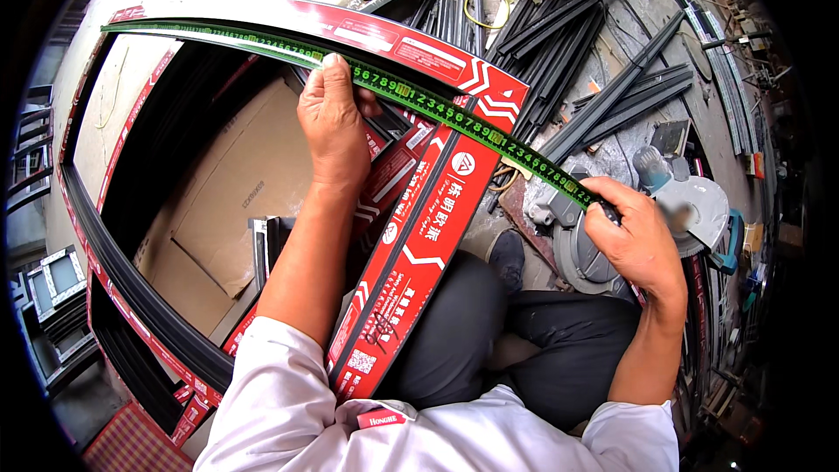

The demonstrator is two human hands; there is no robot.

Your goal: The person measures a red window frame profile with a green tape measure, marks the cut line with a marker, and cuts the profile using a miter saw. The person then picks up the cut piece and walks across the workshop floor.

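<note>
Frame (393, 42): black profile faced in red printed film; extends ahead of the left hand and down that hand's left side, with wide openings.
Cardboard (232, 183): brown, flat, seen through the frame's opening, to the left of the left hand and forearm.
Dark bars (542, 70): long, narrow, heaped loosely on the floor ahead of the right hand, some crossing others.
Red-faced bar (434, 218): slanting between the two hands, its upper end under the tape, its lower end toward the person's lap.
Trousered legs (454, 323): dark grey, bent, nearer the body than either hand.
Power saw (703, 201): round pale guard just right of the right hand, grey base showing to that hand's left.
Tape measure (450, 114): green blade drawn out from the frame's far left corner, under the left thumb, down to the right hand; case mostly hidden in that palm.
Right hand (636, 240): closed round the case end of the tape.
Left hand (335, 118): thumb pressed on the blade, fingers curled below, pinching it; fingertip contact with the frame cannot be told.
Shoe (507, 260): dark, left of the right hand, beyond the knee.
</note>
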